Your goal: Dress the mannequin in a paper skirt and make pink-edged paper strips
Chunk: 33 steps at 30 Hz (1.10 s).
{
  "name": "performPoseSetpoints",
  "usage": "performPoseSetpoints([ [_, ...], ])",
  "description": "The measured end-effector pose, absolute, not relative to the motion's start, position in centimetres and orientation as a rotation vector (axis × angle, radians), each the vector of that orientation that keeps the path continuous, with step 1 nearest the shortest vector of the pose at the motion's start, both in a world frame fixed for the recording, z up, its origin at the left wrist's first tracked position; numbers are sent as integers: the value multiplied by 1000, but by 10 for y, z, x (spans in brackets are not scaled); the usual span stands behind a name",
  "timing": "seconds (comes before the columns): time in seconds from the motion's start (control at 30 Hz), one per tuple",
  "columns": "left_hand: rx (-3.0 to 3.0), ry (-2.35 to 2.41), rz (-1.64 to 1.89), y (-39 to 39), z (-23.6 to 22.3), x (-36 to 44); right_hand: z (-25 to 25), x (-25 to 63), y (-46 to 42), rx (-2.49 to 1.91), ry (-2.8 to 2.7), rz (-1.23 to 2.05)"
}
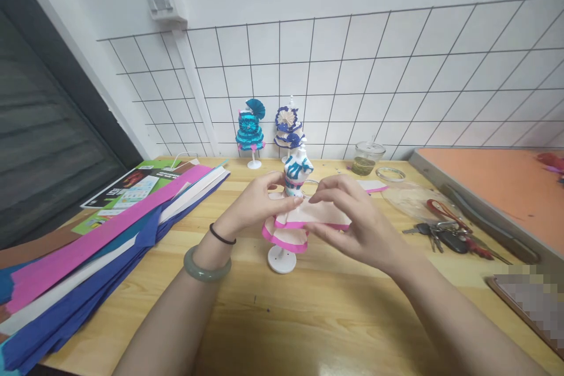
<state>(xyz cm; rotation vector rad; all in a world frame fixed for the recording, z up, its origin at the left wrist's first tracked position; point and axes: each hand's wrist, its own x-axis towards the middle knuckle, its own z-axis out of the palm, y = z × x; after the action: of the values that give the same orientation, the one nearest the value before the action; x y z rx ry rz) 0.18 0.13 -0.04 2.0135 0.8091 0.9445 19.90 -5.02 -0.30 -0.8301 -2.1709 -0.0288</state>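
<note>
A small white dress-form mannequin (298, 165) with blue and pink trim on its bodice stands upright on a round white base (282, 261). My left hand (251, 202) grips it around the waist, with the thumb across the front. In my right hand (356, 220), a cream paper strip (324, 212) with a pink edge is pinched between thumb and fingers. The strip reaches the mannequin's waist, beside my left thumb. Below it hangs a ruffled cream skirt layer (284, 236) with a pink border.
Behind stand a teal-dressed mannequin (249, 129) and a blue-and-cream one (287, 123). Long coloured paper strips (110, 232) lie at left. A glass cup (368, 158), a tape roll (390, 174), keys (440, 235) and an orange-topped board (493, 188) are at right.
</note>
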Motion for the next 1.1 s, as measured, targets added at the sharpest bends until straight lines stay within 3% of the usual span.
performPoseSetpoints([
  [0.23,2019,854,958,3,-2,0,-23,183,-50,-642,-2256,-607],
  [0.53,2014,883,972,7,-3,-4,-36,177,-49,-544,-2356,-620],
  [0.7,1958,795,970,9,-1,-8,-32,183,-47,-540,-2202,-371],
  [1.0,1883,733,872,6,0,-8,-15,197,-38,-1098,-1885,585],
  [1.1,1914,748,881,6,0,-7,-15,198,-36,-1138,-1880,763],
])
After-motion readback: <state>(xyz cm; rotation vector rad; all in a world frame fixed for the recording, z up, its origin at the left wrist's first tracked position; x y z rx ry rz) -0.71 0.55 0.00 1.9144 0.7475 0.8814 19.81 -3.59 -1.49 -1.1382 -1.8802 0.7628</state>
